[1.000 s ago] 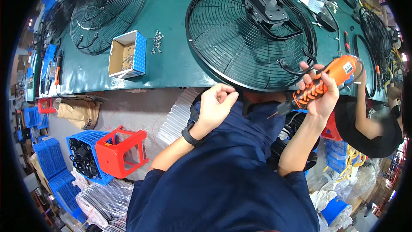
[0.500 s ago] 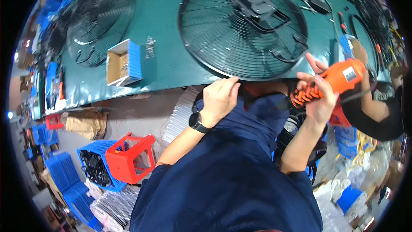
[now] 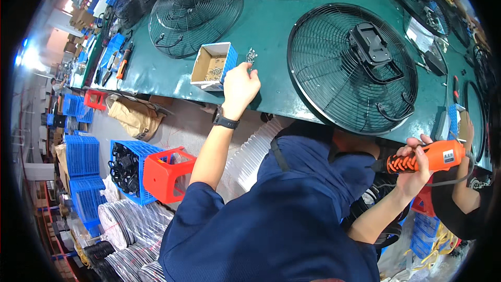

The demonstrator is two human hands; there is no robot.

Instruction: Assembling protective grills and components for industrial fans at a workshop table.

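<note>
Two hands: both are working at the near edge of a green-covered bench [image 3: 292,26].
Left hand [image 3: 239,84]: is reaching forward over the bench edge, fingers drawn together and closing down on a small pile of screws [image 3: 251,55]; whether a screw is already pinched cannot be told.
Wrist: is wearing a black watch [image 3: 225,121].
Screws: are lying loose on the green cover, just beside the right wall of a small open cardboard box [image 3: 211,66] with blue sides.
Box contents: are showing as more small metal parts, too small to tell apart.
Right hand [image 3: 415,164]: is wrapping closed around an orange electric screwdriver [image 3: 425,157], held below the bench edge, its black tip pointing to the person's left.
Cable: is trailing from the rear of the screwdriver toward the right.
Fan guard [image 3: 350,65]: is lying flat on the bench between the two hands, round, black wire, with a black bracket at its centre.
Second fan guard [image 3: 194,10]: is lying farther back, to the left.
Floor, left: blue crates [image 3: 81,154] and a red stool [image 3: 168,173] are standing below the bench.
Other person: a forearm [image 3: 464,190] is showing at the right edge, apart from the wearer's hands.
</note>
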